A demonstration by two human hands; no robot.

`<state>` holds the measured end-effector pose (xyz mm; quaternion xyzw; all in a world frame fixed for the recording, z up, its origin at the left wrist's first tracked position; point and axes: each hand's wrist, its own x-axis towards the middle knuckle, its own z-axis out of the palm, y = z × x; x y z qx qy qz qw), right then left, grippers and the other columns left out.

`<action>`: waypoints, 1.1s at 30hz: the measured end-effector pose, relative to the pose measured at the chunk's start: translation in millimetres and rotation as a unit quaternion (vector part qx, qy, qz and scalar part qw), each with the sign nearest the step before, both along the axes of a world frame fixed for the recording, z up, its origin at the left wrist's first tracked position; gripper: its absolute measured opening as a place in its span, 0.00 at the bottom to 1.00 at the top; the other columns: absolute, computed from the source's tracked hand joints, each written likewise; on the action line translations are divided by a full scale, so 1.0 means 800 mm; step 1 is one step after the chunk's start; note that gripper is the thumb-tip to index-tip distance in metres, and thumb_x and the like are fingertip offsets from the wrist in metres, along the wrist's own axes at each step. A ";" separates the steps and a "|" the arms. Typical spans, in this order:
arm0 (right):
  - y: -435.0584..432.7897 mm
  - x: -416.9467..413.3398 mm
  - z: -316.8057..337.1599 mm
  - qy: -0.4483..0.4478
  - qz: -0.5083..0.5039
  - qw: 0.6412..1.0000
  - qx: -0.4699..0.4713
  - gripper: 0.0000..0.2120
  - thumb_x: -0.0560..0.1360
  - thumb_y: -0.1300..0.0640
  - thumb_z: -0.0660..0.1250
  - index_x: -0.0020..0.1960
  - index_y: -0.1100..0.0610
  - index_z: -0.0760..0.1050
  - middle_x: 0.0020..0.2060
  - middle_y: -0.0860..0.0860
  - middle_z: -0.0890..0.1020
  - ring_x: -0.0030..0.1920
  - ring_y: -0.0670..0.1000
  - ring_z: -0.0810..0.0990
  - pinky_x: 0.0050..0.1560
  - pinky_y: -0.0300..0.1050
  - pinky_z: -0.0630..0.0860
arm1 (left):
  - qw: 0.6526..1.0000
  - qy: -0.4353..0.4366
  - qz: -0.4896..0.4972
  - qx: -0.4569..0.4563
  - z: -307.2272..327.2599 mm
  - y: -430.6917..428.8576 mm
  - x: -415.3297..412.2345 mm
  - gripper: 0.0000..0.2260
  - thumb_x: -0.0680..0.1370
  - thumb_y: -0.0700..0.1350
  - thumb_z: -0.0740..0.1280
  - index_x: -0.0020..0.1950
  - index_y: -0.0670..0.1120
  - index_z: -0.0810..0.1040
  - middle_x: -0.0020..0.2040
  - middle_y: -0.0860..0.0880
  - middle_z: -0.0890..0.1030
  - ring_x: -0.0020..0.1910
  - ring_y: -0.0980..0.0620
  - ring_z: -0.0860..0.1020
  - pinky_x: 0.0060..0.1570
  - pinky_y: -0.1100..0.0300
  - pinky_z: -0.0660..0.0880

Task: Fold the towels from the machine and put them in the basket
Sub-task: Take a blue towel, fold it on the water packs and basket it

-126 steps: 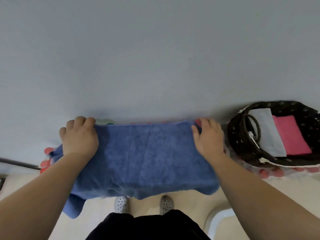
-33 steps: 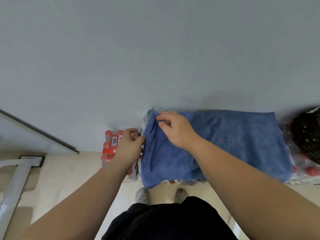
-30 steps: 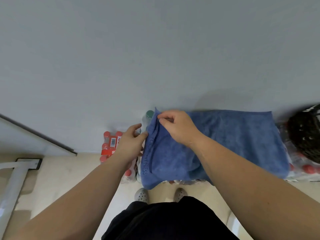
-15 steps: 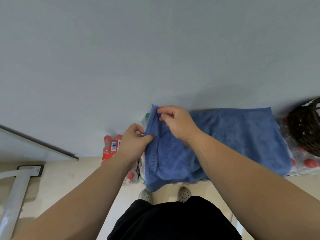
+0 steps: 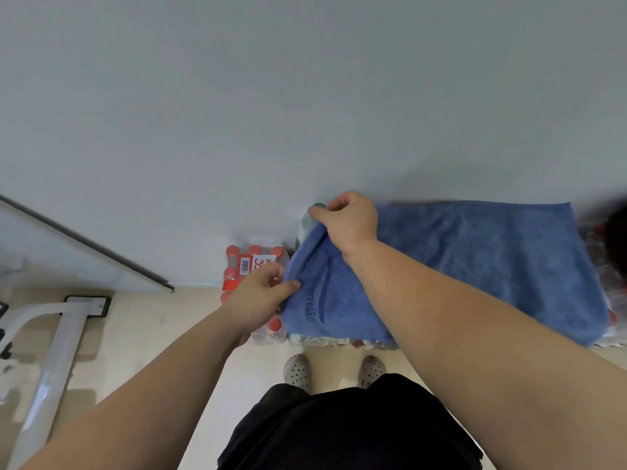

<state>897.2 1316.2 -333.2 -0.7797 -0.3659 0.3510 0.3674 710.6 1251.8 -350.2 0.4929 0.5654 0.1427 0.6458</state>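
A blue towel (image 5: 475, 262) lies spread over packs of bottles against the grey wall. My right hand (image 5: 349, 220) pinches its far left corner and lifts it. My left hand (image 5: 261, 293) pinches the near part of the same left edge, beside dark lettering on the cloth. The dark wicker basket (image 5: 617, 239) shows only as a blurred sliver at the right edge; its contents are hidden.
A shrink-wrapped pack of red-capped bottles (image 5: 247, 266) stands on the floor left of the towel. More bottles (image 5: 339, 341) peek out under the towel. A white metal frame (image 5: 57, 340) lies at the far left. My shoes (image 5: 334, 371) stand on the beige floor.
Both hands moved from the towel's two ends to its left edge and gripped it. Over the last second the right hand raised the far corner; the view swung left and the basket slid nearly out of view.
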 end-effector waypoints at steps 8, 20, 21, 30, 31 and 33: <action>0.015 -0.007 -0.005 -0.002 0.118 0.993 0.025 0.11 0.78 0.62 0.65 0.59 0.54 0.77 0.48 0.47 0.80 0.48 0.47 0.79 0.53 0.41 0.76 | 0.999 0.031 -0.039 -0.008 -0.011 -0.018 -0.004 0.06 0.76 0.43 0.70 0.51 0.42 0.82 0.47 0.40 0.84 0.50 0.38 0.83 0.52 0.39 0.81; -0.022 -0.036 0.001 -0.308 0.349 0.883 -0.055 0.08 0.81 0.55 0.57 0.49 0.57 0.74 0.49 0.53 0.80 0.47 0.53 0.77 0.41 0.46 0.67 | 0.997 -0.020 -0.018 0.067 -0.014 -0.026 -0.007 0.28 0.76 0.45 0.66 0.71 0.67 0.68 0.52 0.36 0.82 0.52 0.37 0.81 0.53 0.35 0.78; -0.022 -0.039 0.003 -0.276 0.324 0.903 -0.064 0.13 0.81 0.50 0.59 0.44 0.57 0.74 0.42 0.52 0.81 0.42 0.52 0.78 0.38 0.46 0.68 | 0.996 -0.029 -0.027 0.083 -0.012 -0.027 -0.005 0.29 0.76 0.45 0.65 0.72 0.69 0.66 0.54 0.34 0.81 0.54 0.34 0.80 0.55 0.34 0.77; -0.005 -0.023 0.020 -0.287 0.282 0.906 -0.130 0.14 0.71 0.62 0.67 0.31 0.54 0.66 0.27 0.50 0.72 0.30 0.53 0.72 0.26 0.43 0.63 | 0.978 0.020 -0.115 0.174 0.003 -0.035 0.017 0.22 0.80 0.41 0.62 0.71 0.58 0.68 0.39 0.46 0.80 0.34 0.54 0.75 0.38 0.62 0.72; -0.004 -0.018 0.019 -0.252 0.263 0.924 -0.114 0.16 0.74 0.61 0.65 0.30 0.54 0.66 0.27 0.51 0.72 0.31 0.53 0.72 0.27 0.45 0.66 | 0.981 0.022 -0.106 0.160 0.001 -0.037 0.018 0.18 0.79 0.42 0.64 0.66 0.57 0.70 0.39 0.45 0.80 0.34 0.51 0.76 0.38 0.55 0.74; -0.004 -0.009 0.016 -0.121 0.193 0.971 -0.076 0.20 0.78 0.58 0.63 0.28 0.55 0.64 0.25 0.51 0.70 0.31 0.55 0.72 0.34 0.55 0.77 | 0.989 0.022 -0.079 0.123 -0.004 -0.041 0.017 0.11 0.74 0.44 0.69 0.54 0.52 0.72 0.39 0.42 0.81 0.35 0.45 0.77 0.37 0.49 0.75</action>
